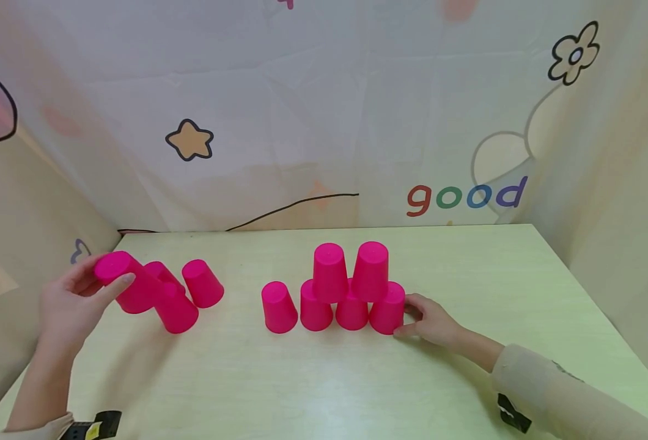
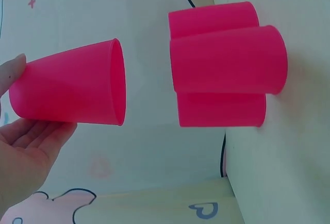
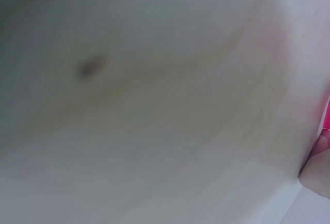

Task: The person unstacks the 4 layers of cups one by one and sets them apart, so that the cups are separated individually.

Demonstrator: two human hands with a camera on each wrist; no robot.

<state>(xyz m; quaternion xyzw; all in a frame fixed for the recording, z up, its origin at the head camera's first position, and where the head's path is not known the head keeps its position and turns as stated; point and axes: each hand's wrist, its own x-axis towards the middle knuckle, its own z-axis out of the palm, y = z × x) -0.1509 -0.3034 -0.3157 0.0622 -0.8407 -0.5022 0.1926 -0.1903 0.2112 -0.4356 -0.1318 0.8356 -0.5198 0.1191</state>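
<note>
In the head view my left hand (image 1: 73, 305) holds a bright pink cup (image 1: 123, 278), mouth down, raised off the table. Thumb and fingers grip it near its closed end. Close by stand three more upturned cups, a front one (image 1: 176, 313), a right one (image 1: 203, 284) and a partly covered one (image 1: 161, 274). Toward the middle, a row of several upturned cups (image 1: 279, 308) carries two cups (image 1: 370, 272) on its right part. My right hand (image 1: 431, 321) holds the rightmost bottom cup (image 1: 388, 308) from its right side; some fingertips are hidden.
A pale table (image 1: 324, 379) lies under everything. A printed cloth (image 1: 302, 122) hangs behind its far edge, and similar cloth closes both sides. The right wrist view is mostly blurred pale surface, with a bit of the hand at its right edge.
</note>
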